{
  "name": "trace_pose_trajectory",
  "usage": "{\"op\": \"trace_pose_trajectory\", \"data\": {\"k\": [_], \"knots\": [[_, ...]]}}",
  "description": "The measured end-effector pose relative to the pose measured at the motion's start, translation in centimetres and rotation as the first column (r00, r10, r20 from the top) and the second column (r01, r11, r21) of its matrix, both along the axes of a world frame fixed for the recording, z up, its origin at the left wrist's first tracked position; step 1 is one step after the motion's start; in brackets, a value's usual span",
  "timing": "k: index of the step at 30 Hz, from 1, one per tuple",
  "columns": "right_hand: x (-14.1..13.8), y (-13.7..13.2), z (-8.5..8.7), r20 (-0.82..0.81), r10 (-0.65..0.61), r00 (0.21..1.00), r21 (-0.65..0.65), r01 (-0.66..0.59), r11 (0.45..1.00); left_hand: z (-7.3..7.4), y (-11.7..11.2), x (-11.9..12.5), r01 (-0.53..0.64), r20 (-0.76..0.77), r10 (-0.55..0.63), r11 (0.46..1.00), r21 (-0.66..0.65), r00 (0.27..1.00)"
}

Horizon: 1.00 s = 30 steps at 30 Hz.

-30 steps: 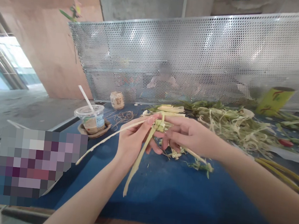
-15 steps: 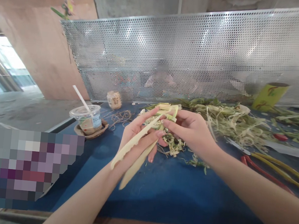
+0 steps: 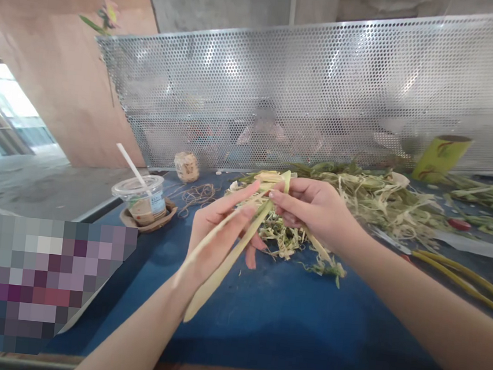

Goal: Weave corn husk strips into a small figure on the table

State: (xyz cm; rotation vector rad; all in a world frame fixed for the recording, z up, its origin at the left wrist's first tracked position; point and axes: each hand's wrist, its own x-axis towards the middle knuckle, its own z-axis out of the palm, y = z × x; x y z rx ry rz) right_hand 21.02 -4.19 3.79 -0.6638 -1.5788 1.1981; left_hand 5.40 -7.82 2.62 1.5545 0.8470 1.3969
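Note:
Long pale yellow-green leaf strips (image 3: 223,269) lie across my left hand (image 3: 215,237), their pointed ends trailing over the palm and wrist. The left thumb presses on them, fingers partly bent beneath. Close by, my right hand (image 3: 314,206) pinches the upper end, where a greener strip bends into a small loop (image 3: 287,182). Another pale strip (image 3: 319,247) hangs below the right hand. Just how the strips cross is hidden by the fingers. Behind and under the hands lies a heap of shredded trimmings (image 3: 287,242).
A lidded cup with a straw (image 3: 146,201) stands left, near loose twine (image 3: 197,196) and a pale jar-like object (image 3: 186,167). To the right are stripped leaves (image 3: 371,197), yellow-handled scissors (image 3: 464,281) and a yellow-green cylinder (image 3: 443,160). A perforated metal screen (image 3: 241,62) stands behind.
The left hand has turned slightly, and the strips have shifted across it. A pale strip now shows below my right hand. The view has moved a little.

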Motion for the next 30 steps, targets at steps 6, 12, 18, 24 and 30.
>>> {"op": "trace_pose_trajectory", "data": {"k": [6, 12, 18, 24, 30], "knots": [[0.1, -0.2, 0.0, 0.056, -0.081, 0.995, 0.025, 0.08, 0.996, 0.2, 0.6, -0.5, -0.189, -0.06, 0.197, 0.975, 0.12, 0.979], [0.3, -0.2, -0.1, 0.114, -0.154, 0.981, 0.061, 0.148, 0.987, 0.9, 1.5, -1.7, -0.242, -0.044, 0.254, 0.952, 0.186, 0.966], [0.4, -0.5, 0.2, 0.104, -0.146, 0.984, 0.114, 0.134, 0.984, 0.5, 2.2, -2.0, -0.229, 0.051, 0.223, 0.951, 0.209, 0.973], [0.4, -0.5, 0.9, 0.163, -0.067, 0.984, 0.152, 0.042, 0.988, -0.2, 2.0, -1.1, 0.053, -0.054, -0.053, 0.999, 0.011, 0.997], [-0.1, -0.8, 0.5, 0.27, -0.192, 0.944, 0.307, 0.105, 0.946, -0.2, 1.1, 0.3, 0.094, -0.081, -0.097, 0.995, -0.044, 0.992]]}}
